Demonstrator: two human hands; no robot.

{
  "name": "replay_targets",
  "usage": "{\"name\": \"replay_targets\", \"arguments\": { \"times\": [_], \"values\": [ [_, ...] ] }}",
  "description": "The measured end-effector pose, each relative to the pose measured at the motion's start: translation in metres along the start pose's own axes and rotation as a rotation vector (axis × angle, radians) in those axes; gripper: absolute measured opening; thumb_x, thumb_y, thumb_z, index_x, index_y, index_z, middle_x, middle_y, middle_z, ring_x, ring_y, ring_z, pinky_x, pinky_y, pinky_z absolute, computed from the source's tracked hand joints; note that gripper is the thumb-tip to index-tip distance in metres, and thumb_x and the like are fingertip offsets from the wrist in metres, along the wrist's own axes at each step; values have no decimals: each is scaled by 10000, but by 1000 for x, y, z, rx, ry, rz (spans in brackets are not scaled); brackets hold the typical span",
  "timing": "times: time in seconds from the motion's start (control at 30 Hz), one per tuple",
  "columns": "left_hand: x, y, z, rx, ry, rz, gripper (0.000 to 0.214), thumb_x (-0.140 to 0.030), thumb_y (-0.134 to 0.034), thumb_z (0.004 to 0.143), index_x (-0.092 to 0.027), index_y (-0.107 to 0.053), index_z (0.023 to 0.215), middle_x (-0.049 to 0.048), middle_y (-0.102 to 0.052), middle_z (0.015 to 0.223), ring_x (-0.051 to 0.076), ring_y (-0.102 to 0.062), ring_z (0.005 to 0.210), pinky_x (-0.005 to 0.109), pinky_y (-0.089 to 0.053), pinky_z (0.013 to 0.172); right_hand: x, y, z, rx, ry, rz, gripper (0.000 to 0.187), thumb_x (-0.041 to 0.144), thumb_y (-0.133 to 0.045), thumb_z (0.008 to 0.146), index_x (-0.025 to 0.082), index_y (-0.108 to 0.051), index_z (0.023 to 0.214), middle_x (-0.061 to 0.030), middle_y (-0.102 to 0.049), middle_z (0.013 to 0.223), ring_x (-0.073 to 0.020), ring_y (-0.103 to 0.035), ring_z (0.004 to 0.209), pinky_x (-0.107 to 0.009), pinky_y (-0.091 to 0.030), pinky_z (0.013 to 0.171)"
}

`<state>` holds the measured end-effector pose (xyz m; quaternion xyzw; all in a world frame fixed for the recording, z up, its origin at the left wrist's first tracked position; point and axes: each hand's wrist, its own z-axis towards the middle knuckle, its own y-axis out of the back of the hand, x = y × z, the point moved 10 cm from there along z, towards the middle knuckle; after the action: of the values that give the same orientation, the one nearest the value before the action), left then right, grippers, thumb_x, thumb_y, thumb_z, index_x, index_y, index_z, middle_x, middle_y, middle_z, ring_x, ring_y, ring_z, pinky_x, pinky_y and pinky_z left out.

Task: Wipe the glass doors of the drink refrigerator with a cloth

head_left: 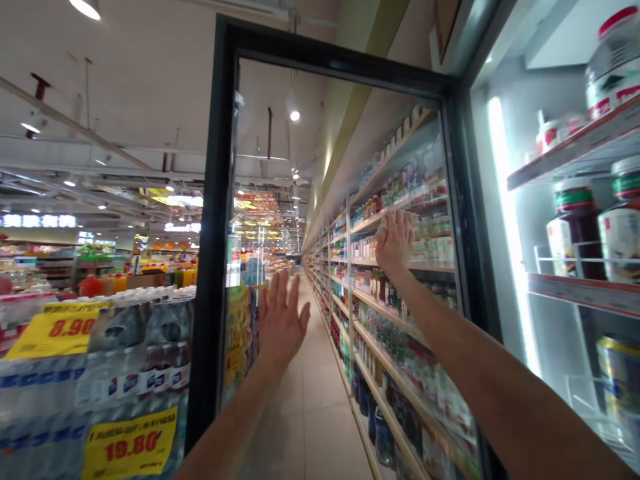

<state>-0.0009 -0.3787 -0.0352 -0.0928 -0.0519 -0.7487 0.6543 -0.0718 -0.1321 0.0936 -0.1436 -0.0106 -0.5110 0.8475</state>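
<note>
Supermarket, drinks section. Yellow price signs [131, 445] (8.90, 19.80), stacked shrink-wrapped bottle packs [133, 383], long stocked shelving [349, 280] down a tiled aisle [325, 427], glass-door [340, 60] lit drinks cooler [580, 288].

Left: stacked bottle packs [45, 413] with yellow price signs [133, 445] reading 8.90 and 19.80. Centre: pale tiled floor [325, 433] runs along long wall shelving [370, 222] stocked with bottles. Far right: bright light strip [510, 227]; dark-filled, green-banded bottles [585, 230] stand upright on a rack. Ceiling lamps [86, 7] overhead, lit.
</note>
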Motion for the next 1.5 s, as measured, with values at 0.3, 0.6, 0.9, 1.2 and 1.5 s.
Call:
{"name": "replay_targets", "arguments": {
  "times": [0.3, 0.6, 0.9, 1.2, 1.5],
  "values": [
    [24, -2, 8, -18, 37, 37, 621, -366, -429, 893, -150, -224, 1437, 168, -304, 1464, 261, -217, 1388, 480, -182, 1120, 90, -17, -34, 236, 563, 85, 430, 276, -346, 903, 242, -469, 1314, -39, -428, 1421, -200, -292, 1365, -452, -236, 1123],
    [23, 2, 6, -24, 33, 28, 628, -360, -439, 891, -151, -216, 1439, 165, -322, 1457, 255, -216, 1388, 474, -169, 1125, 130, -20, -61, 331, 827, 142, 413, 290, -380, 894, 260, -498, 1289, -14, -446, 1409, -172, -284, 1368, -407, -219, 1147],
    [21, 4, 7, -20, 38, 17, 622, -354, -432, 893, -164, -211, 1442, 154, -315, 1463, 246, -211, 1391, 462, -170, 1129, 66, -9, -20, 146, 322, 32, 480, 264, -337, 884, 158, -438, 1342, -107, -378, 1446, -239, -250, 1384, -485, -232, 1121],
    [21, 4, 6, -42, 13, 39, 594, -330, -457, 884, -150, -272, 1418, 173, -342, 1446, 255, -216, 1389, 479, -194, 1118, 25, 8, -22, 35, 129, -15, 477, 276, -312, 899, 160, -436, 1345, -121, -389, 1438, -256, -273, 1374, -518, -271, 1086],
    [24, 0, 6, -32, 17, 12, 630, -326, -451, 882, -174, -208, 1443, 154, -310, 1466, 253, -217, 1389, 486, -201, 1118, 58, -2, -60, 210, 506, 56, 437, 299, -360, 896, 243, -479, 1312, -59, -425, 1423, -216, -286, 1371, -481, -242, 1117]
  ]
}}
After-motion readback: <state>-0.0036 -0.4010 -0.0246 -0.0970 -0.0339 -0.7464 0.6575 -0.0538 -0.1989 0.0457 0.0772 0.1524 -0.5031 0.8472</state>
